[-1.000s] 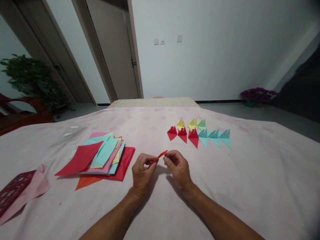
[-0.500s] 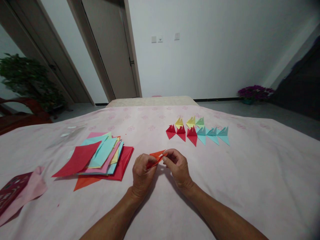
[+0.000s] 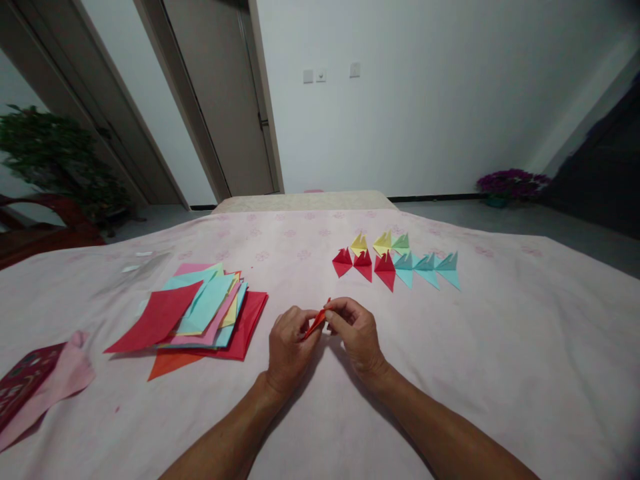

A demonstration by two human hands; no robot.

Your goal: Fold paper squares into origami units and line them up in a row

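Between my two hands, just above the cloth, is a small piece of folded orange paper. My left hand is closed around its lower left part, hiding much of it. The thumb and forefinger of my right hand pinch its upper right end. Beyond my hands stand several folded paper birds in rows: red ones, yellow ones, a green one and light blue ones. To the left of my left hand lies a loose pile of coloured paper sheets, with a red sheet on top.
A pink floral cloth covers the table. At the left edge, a dark red packet lies with a pink piece beside it. A clear plastic wrapper rests behind the paper pile. Doors, a plant and purple flowers are farther off.
The orange paper has been closed up narrower, and its wide flap no longer shows. My left hand has shifted slightly right, towards my right hand, which keeps its pinch.
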